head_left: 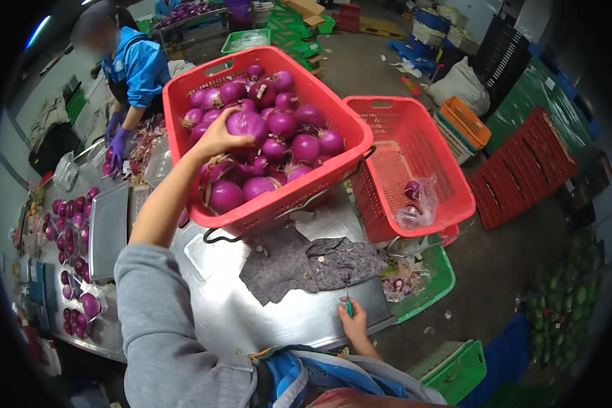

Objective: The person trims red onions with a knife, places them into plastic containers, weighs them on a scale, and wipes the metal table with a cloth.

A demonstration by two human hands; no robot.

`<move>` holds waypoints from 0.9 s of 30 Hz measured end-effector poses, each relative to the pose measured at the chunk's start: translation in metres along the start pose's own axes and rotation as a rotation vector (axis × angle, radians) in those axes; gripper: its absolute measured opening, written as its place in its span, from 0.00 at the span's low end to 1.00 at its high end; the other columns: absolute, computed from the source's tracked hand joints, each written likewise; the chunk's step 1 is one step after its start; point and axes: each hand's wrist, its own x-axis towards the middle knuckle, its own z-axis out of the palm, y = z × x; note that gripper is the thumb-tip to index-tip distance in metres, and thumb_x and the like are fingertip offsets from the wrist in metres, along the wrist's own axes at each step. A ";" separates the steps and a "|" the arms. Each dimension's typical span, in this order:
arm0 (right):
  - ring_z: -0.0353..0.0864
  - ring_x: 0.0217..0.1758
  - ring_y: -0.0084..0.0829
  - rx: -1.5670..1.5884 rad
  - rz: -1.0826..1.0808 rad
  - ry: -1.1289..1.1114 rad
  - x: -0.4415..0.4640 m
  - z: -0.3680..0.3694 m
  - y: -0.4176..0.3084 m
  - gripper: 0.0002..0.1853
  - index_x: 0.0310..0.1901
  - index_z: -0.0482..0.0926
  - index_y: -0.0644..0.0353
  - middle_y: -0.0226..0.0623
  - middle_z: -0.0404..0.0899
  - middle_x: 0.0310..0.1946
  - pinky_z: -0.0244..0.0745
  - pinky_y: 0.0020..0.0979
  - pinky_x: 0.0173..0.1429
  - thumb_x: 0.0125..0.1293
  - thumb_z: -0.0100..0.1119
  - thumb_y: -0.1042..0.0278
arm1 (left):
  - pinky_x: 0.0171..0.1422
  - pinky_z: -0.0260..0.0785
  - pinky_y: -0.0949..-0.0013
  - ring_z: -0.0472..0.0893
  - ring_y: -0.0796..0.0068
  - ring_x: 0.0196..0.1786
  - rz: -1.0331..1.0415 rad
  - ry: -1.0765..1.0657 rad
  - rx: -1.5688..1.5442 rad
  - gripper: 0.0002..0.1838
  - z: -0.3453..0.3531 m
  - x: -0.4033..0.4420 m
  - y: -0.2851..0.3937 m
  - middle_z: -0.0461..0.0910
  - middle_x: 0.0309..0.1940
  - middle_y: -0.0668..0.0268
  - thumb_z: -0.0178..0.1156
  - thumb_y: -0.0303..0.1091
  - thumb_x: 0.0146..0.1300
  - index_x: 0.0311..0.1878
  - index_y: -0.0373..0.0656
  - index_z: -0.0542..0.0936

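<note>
Worktop: metal, with a grey cloth lying on it.
Red basket: beyond the cloth, heaped with onions.
Left hand: over the heap, grip spread wide around one large onion.
Right hand: well apart, nearer the cloth, grip closed on a knife.
Large onion: within the left grip, roundish, no clear long axis.
Knife: blade points away from the person.
</note>
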 end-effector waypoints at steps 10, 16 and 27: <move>0.67 0.25 0.12 0.298 0.068 -0.495 -0.011 0.107 -0.115 0.12 0.46 0.75 0.64 0.24 0.73 0.25 0.61 0.16 0.30 0.61 0.59 0.70 | 0.68 0.57 0.62 0.67 0.65 0.62 0.159 -0.038 -0.944 0.56 -0.016 -0.255 0.071 0.65 0.60 0.59 0.80 0.44 0.28 0.63 0.42 0.60; 0.69 0.25 0.15 0.218 0.072 -0.570 -0.038 0.137 -0.094 0.12 0.46 0.74 0.65 0.28 0.75 0.25 0.62 0.17 0.29 0.62 0.57 0.72 | 0.60 0.65 0.64 0.72 0.63 0.55 -0.102 0.587 0.078 0.44 -0.102 -0.339 -0.006 0.70 0.52 0.59 0.75 0.36 0.32 0.57 0.44 0.65; 0.69 0.24 0.19 -0.007 0.180 -0.538 -0.094 0.177 -0.079 0.12 0.46 0.73 0.67 0.33 0.74 0.24 0.62 0.21 0.26 0.64 0.56 0.70 | 0.62 0.63 0.59 0.64 0.57 0.62 -0.422 0.616 0.764 0.46 -0.225 -0.398 -0.217 0.65 0.58 0.60 0.75 0.34 0.30 0.58 0.49 0.64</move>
